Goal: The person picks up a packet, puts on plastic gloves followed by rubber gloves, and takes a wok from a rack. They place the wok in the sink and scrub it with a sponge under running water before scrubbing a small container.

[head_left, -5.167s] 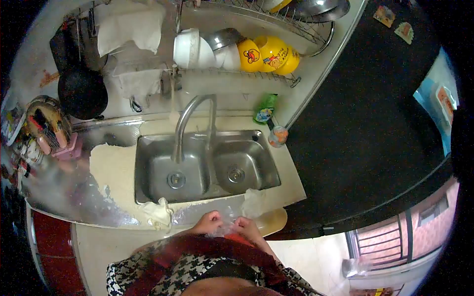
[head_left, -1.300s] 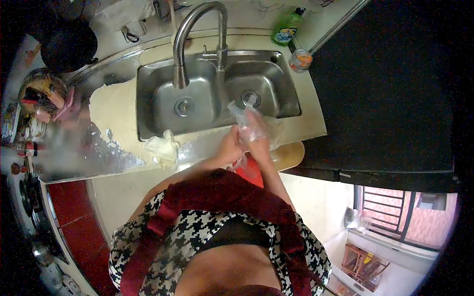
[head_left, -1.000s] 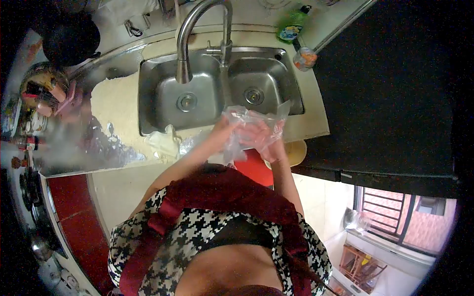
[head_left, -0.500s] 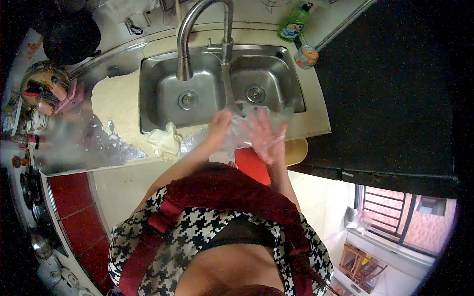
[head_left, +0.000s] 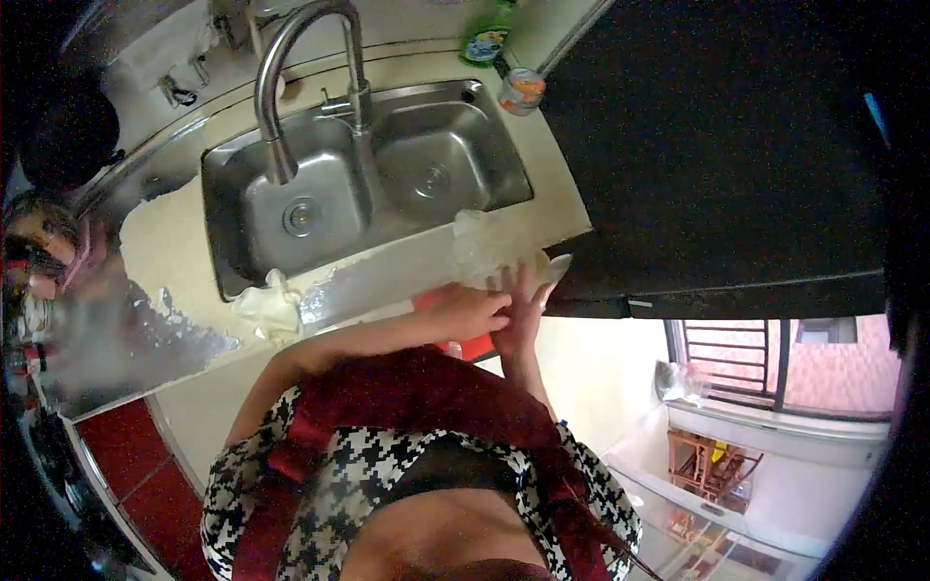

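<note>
My left hand (head_left: 477, 312) reaches across to my right hand, its fingers bent close against that hand's palm side. What it pinches is too small to make out. My right hand (head_left: 520, 308) has its fingers raised and apart, near the counter's front edge. Just beyond my fingers is a crumpled clear plastic bag (head_left: 484, 242), at the counter's edge by the right basin. A red container (head_left: 426, 303) shows partly below my hands. A pale cloth (head_left: 271, 308) lies on the counter to the left.
The double sink (head_left: 295, 194) with its tall faucet (head_left: 281, 160) lies ahead. Green soap bottle (head_left: 486, 37) and a jar (head_left: 522, 91) stand at the back right corner. A black surface (head_left: 707, 174) fills the right side. A dark pan (head_left: 70, 140) hangs at the left.
The view has turned and shifted right. The plastic bag, spread between both hands before, is now beyond my fingers. My left hand has moved against my right hand.
</note>
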A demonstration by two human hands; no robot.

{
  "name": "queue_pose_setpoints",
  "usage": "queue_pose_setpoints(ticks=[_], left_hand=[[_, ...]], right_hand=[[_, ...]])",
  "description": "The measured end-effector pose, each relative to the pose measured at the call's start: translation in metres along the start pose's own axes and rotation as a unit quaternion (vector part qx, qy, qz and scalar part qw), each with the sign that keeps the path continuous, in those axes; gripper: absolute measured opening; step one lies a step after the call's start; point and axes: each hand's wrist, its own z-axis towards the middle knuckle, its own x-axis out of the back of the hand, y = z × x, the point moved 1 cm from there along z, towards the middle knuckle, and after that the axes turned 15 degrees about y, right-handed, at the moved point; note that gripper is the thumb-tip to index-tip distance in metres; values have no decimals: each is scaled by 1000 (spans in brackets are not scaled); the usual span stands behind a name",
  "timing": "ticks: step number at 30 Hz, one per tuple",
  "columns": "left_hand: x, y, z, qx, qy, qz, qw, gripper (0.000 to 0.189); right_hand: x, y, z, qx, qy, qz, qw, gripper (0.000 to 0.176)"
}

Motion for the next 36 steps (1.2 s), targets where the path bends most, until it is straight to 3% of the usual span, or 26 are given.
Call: queue_pose_setpoints(ticks=[2, 4, 5, 8, 9, 10, 12, 13, 15, 16, 18, 20, 22, 27, 29, 33, 35, 36], left_hand=[[-20, 4, 8, -19, 5, -17, 1000, 36], [-23, 19, 14, -40, -123, 4, 992, 43], [-26, 26, 11, -88, -120, 17, 989, 48], [-22, 37, 6, -100, -174, -63, 978, 50], [-51, 16, 3, -184, -63, -58, 979, 41], [-47, 17, 2, -184, -66, -56, 979, 41], [-38, 17, -2, -212, -65, -81, 972, 35], [-51, 8, -4, -210, -68, -83, 972, 35], [-81, -16, -8, -243, 126, -112, 955, 26], [-78, -18, -8, -242, 124, -111, 956, 26], [-58, -16, -4, -99, 2, -131, 986, 19], [-34, 7, -2, -89, 12, -107, 990, 14], [-34, 10, -3, -165, 63, -176, 968, 13], [-30, 8, -11, -154, 62, -207, 964, 11], [-27, 10, -13, -226, 98, -197, 949, 12], [-30, 9, -12, -193, 88, -209, 955, 13], [-29, 7, -12, -190, 82, -212, 955, 14], [-27, 8, -12, -189, 81, -211, 956, 14]], right_hand=[[18, 3, -2, 40, -66, -5, 997, 82], [32, 4, -7, 54, -19, -22, 998, 84], [38, 4, -9, 48, 3, -24, 999, 82], [38, 2, -8, 71, 31, -25, 997, 79], [30, -1, -12, 88, 64, -17, 994, 77], [27, -2, -13, 104, 98, -8, 990, 75], [49, 9, 15, 96, 86, -3, 992, 70], [64, 15, 33, 136, 78, -50, 986, 69], [57, 12, 43, 165, 102, -77, 978, 74], [35, 3, 30, 164, 102, -75, 978, 74], [-3, -14, 2, 48, 73, 58, 995, 82], [15, -3, 18, 16, 66, 82, 994, 86], [23, 0, 22, -19, -103, 91, 990, 77], [1, 1, 10, -26, -60, 92, 994, 70], [10, 8, 27, 58, -67, 49, 995, 71], [14, 8, 37, 73, -31, 3, 997, 69], [14, 7, 35, -27, -138, 70, 988, 66], [16, 10, 38, -28, -138, 72, 987, 66]])
